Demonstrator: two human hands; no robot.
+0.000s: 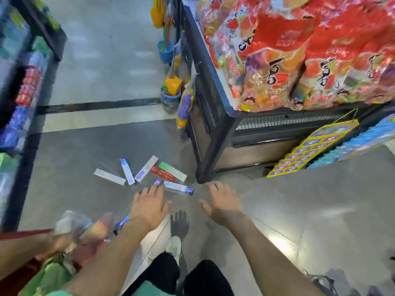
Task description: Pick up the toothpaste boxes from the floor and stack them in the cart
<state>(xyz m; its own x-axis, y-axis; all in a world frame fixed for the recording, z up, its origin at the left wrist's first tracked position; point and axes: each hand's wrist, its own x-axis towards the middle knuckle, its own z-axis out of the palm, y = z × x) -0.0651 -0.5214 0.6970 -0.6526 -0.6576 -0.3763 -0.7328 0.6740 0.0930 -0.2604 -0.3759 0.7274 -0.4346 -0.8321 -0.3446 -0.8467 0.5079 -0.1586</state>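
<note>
On grey shop floor (85, 150), toothpaste boxes (128, 170)

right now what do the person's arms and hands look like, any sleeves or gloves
Both forearms are bare, with no gloves, watch or rings visible on the left hand or the right hand. A teal-green short sleeve edge shows at the upper left arm; the right sleeve is out of frame.

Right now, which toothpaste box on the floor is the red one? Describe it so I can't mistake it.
Find the black display stand piled with red snack bags; the toothpaste boxes are scattered on the grey floor off its near corner. The red box lies in the right half of that scatter, directly alongside the green-topped box. It is the only solid red one; the others are white, blue or green.
</note>
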